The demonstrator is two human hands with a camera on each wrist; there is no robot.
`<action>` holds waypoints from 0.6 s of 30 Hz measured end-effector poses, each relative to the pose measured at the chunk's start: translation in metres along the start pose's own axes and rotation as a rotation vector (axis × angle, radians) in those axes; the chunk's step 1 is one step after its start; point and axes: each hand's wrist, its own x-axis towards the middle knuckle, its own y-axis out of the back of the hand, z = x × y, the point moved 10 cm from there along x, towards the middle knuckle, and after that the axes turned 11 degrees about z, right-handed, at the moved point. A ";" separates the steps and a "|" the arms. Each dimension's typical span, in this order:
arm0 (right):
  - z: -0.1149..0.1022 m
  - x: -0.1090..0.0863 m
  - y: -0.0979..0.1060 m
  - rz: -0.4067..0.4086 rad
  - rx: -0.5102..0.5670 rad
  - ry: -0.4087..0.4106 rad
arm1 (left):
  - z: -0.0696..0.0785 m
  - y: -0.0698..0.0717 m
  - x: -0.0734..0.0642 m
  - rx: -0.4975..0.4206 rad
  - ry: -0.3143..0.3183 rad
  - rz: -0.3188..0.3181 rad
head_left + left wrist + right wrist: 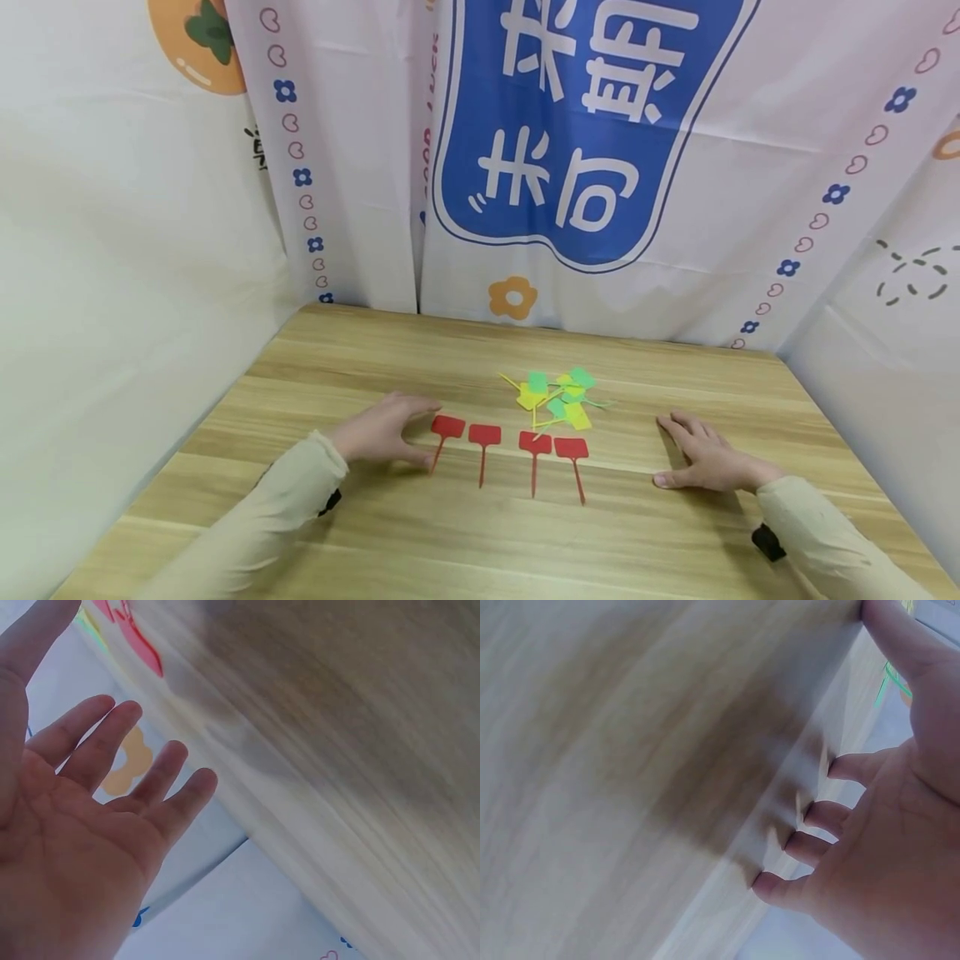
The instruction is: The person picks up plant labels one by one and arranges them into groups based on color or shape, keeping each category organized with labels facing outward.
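Note:
Several red T-shaped plant labels (484, 436) lie in a row on the wooden table, their pointed stems toward the person. My left hand (381, 429) is beside the leftmost red label (447, 427), thumb tip right at its stem and fingers parted. The left wrist view shows that palm (75, 847) bare, with part of a red label (140, 645) past the fingers. Behind the row is a loose pile of green and yellow labels (576, 415), overlapping one another. On the table's right side, my right hand (705, 457) rests its fingertips on the wood, holding nothing.
The wooden table (450, 550) ends at a printed white cloth (360, 167) hanging behind it. White cloth walls (112, 292) stand at both sides. One green label's stem crosses over a red label (535, 442) in the row.

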 end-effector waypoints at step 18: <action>-0.012 -0.001 0.004 -0.053 -0.007 -0.041 | -0.008 -0.003 0.015 -0.036 0.045 -0.004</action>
